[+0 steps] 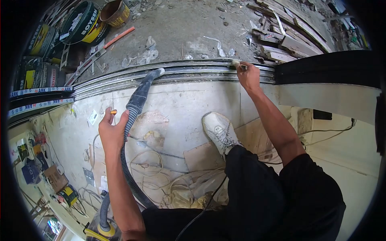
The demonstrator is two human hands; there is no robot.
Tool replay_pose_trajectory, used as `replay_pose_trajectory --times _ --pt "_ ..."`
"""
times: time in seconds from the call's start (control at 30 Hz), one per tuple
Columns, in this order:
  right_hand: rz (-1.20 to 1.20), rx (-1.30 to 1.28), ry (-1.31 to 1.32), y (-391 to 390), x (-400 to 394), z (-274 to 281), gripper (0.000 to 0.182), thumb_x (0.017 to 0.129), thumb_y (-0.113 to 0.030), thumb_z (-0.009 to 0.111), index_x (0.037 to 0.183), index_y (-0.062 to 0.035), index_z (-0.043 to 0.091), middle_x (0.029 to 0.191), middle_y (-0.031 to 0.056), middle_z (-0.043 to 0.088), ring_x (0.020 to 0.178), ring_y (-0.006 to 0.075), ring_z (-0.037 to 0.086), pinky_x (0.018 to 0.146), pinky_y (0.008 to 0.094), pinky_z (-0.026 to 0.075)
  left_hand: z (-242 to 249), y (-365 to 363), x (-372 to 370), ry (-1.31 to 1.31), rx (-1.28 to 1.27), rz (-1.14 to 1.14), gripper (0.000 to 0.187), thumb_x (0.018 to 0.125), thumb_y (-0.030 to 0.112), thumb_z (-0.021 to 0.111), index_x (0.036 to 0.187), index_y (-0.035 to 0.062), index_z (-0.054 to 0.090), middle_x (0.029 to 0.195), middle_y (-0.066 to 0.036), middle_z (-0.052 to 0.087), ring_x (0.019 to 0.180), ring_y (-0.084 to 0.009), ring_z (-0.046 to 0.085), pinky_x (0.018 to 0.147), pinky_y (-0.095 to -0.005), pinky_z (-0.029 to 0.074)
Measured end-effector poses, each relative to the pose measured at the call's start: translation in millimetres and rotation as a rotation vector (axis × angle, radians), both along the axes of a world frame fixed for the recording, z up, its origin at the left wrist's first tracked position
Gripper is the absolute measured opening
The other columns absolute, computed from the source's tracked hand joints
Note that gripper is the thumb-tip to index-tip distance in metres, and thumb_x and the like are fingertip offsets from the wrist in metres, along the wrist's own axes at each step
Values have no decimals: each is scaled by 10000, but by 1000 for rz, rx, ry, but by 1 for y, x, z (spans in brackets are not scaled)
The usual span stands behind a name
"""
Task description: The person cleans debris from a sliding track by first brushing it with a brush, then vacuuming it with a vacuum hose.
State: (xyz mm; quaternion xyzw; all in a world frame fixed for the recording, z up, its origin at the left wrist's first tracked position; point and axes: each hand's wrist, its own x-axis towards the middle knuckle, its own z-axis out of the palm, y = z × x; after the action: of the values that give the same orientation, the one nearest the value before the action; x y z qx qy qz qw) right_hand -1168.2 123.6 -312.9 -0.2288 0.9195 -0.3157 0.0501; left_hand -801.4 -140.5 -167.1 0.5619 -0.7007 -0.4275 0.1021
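Observation:
My left hand (112,130) is closed, with a short orange stick-like piece (113,112) at its fingertips. Right beside its thumb runs a grey ribbed vacuum hose (134,106), fitted with a dark nozzle (141,89) whose pale, dusty tip rests on the metal sliding-door track (193,69). Near the track's right end, my right hand (249,76) pinches a small brush (236,63), its pale bristles at the far rail. Most of the brush handle is hidden in the fingers.
Paint buckets (86,24) and a red-and-white bar (118,38) lie beyond the track at left. Wood scraps (293,34) are piled at far right. My shoe (219,130) stands on the dusty floor, near cardboard (205,156), loose cables and plastic sheeting (185,193).

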Motion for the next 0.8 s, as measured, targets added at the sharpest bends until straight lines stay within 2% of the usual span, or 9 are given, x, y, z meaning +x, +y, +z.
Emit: replay_pose_trajectory --times 0.07,0.13,0.17,0.23,0.3,0.5,0.57,0.67,0.8 --pt "36 91 16 -16 0 1 191 849 -195 694 941 -34 738 832 231 702 785 378 698 711 455 555 -8 1 0 29 24 2 843 826 315 819 1417 -147 434 1314 -301 589 699 -154 668 442 -277 505" --pt "174 -60 104 -48 18 -28 197 733 -143 694 899 -40 713 856 243 687 821 406 677 759 491 549 -7 3 -3 26 23 -2 841 827 318 817 1419 -142 436 1315 -299 590 681 -152 666 438 -274 502" --pt "184 -85 173 -71 33 -35 179 744 -162 696 872 -37 702 836 237 686 792 406 675 744 493 551 -5 2 -6 23 14 3 839 828 321 816 1421 -137 438 1316 -297 590 664 -150 663 435 -271 499" --pt "95 -184 -161 -113 64 -20 174 805 -188 715 900 -42 731 880 230 710 818 397 697 771 459 570 -3 0 -11 15 11 -18 837 828 326 815 1426 -125 442 1317 -293 591 653 -150 664 428 -267 494" --pt "223 -369 -81 -131 86 -22 196 821 -172 723 967 -44 750 861 242 707 814 405 702 773 438 571 1 1 -16 -9 10 -13 836 828 320 815 1427 -125 440 1327 -294 586 642 -152 666 420 -270 492" --pt "1 -190 -153 -32 13 -7 229 918 -213 663 1024 -32 754 828 204 733 772 275 739 716 400 560 -5 0 -10 33 -29 -65 826 829 298 815 1417 -142 436 1340 -283 582 825 -202 696 478 -281 538" --pt "-159 -17 59 19 -19 -9 204 913 -205 670 1030 -62 757 823 170 740 728 268 727 689 406 549 11 11 -18 56 79 -39 821 828 290 814 1414 -146 437 1341 -285 581 820 -196 695 475 -287 538" --pt "-190 86 162 31 -30 -8 199 900 -215 684 1011 -67 757 819 175 735 743 287 725 690 409 549 2 19 -22 99 92 -50 840 819 296 819 1419 -146 430 1337 -286 583 774 -185 688 464 -279 528" --pt "-43 -184 -14 -42 26 -40 255 875 -276 703 989 -52 747 892 206 719 808 376 705 747 435 560 6 20 -26 94 80 -65 815 827 281 820 1415 -138 440 1320 -263 602 708 -162 674 451 -271 514"
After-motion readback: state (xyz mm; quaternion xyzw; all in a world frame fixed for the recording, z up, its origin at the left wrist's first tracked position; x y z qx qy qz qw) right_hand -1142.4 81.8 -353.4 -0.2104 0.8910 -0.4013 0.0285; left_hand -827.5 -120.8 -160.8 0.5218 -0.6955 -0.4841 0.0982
